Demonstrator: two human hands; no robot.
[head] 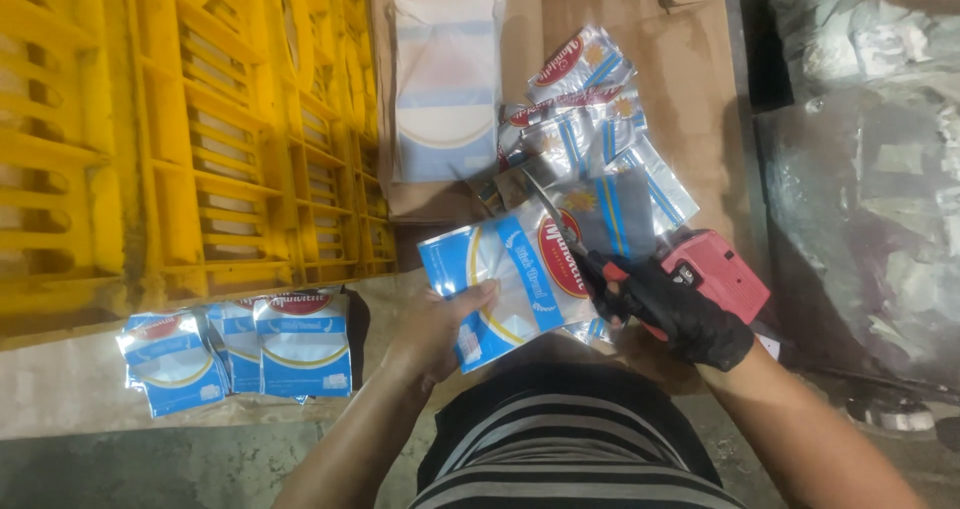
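yellow plastic crates (190, 139) upper left, lying side by side | row of filled blue-and-white packets (240, 354) below them, overlapping | white-and-blue bag (446, 89) lying flat on brown cardboard (680, 79) | loose heap of empty clear pouches (590, 129) just right of it (red ovals, blue stripes) | crumpled plastic sheet (870, 169) far right

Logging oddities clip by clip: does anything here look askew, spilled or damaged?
Nothing looks damaged or spilled. The loose empty bags lie in an untidy, overlapping heap on the cardboard, unlike the neater row of bags at lower left. The left hand holds one bag; the gloved right hand grips a red tool.
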